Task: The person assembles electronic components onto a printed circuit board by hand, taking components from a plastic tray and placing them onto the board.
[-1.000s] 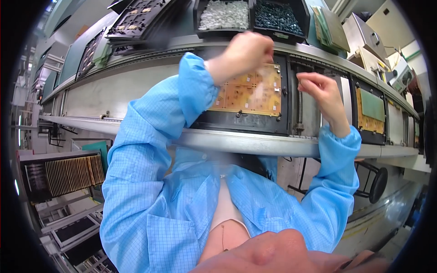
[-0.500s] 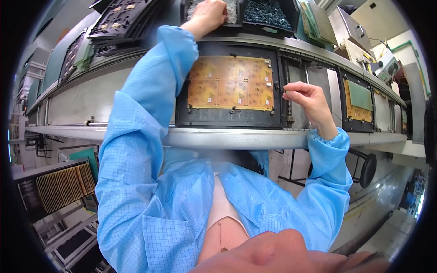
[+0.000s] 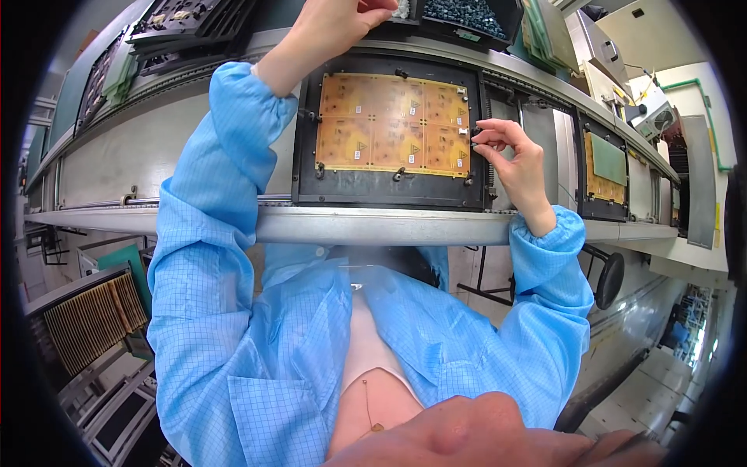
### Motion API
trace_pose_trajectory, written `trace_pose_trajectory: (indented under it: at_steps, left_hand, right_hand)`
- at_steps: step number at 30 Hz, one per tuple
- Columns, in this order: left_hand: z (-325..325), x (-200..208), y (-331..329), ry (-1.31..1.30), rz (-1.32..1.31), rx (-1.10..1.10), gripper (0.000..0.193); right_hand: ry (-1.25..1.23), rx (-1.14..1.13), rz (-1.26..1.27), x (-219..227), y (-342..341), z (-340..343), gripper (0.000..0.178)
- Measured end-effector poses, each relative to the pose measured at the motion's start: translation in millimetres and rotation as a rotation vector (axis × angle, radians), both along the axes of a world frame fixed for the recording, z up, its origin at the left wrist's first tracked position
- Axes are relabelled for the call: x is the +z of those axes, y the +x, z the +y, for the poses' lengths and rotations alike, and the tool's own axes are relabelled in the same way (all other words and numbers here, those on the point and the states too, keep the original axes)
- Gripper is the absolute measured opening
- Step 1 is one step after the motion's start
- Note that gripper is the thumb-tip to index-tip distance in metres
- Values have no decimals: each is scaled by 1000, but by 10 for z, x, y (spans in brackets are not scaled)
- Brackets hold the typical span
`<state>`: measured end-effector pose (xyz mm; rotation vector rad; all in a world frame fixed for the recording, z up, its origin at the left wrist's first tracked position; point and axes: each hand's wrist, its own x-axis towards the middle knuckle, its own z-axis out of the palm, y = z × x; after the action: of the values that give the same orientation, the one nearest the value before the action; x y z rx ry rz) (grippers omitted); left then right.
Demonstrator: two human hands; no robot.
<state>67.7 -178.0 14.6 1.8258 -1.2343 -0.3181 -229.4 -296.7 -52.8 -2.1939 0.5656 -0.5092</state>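
A panel of amber circuit boards (image 3: pixel 397 124) lies in a black frame (image 3: pixel 350 189) on the rail in front of me. Two small white parts stand at its right side, one of them a white connector (image 3: pixel 463 131). My right hand (image 3: pixel 513 159) is at the panel's right edge, thumb and forefinger pinching a small dark component (image 3: pixel 475 145). Up at the top edge, my left hand (image 3: pixel 331 35) has its thumb and fingers drawn together beside the bin of white parts (image 3: pixel 401 11). Whatever its fingertips hold is too small to make out.
A black bin of dark blue components (image 3: pixel 467 17) stands behind the frame. Stacked black trays (image 3: pixel 183 27) are at the far left, green sheets (image 3: pixel 548 35) at the far right. Another framed board (image 3: pixel 605 167) sits farther right on the conveyor rail (image 3: pixel 389 226).
My left hand has come out of the white parts bin, moving left and toward me. My right hand has moved slightly left to the panel's edge, still pinching.
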Motion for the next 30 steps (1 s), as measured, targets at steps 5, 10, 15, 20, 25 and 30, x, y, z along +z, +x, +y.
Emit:
trace_pose_trajectory:
  at_steps: [5,10,15,20,25,30]
  left_hand:
    - [195,-57,-93,-142,-92,-33,12]
    - [262,-162,-70,-154,23,-48,12]
    - [299,-161,-50,-128,2,-73,13]
    - [311,-253,2,-171,-1,-94,13]
    - [349,-197,-41,-143,-10,-96,13]
    - [365,-209,-69,-118,27,-93,13]
  right_hand:
    - [-204,2,-49,-16,39,65,29]
    - [-446,37,-60,-26,82,54,23]
    - [-442,17,20,25,88,33,19]
    - [-398,5,81,63,111,6,18]
    - [-427,-21,115,84,130,13,18]
    - [-489,-55,134,62,142,65,17]
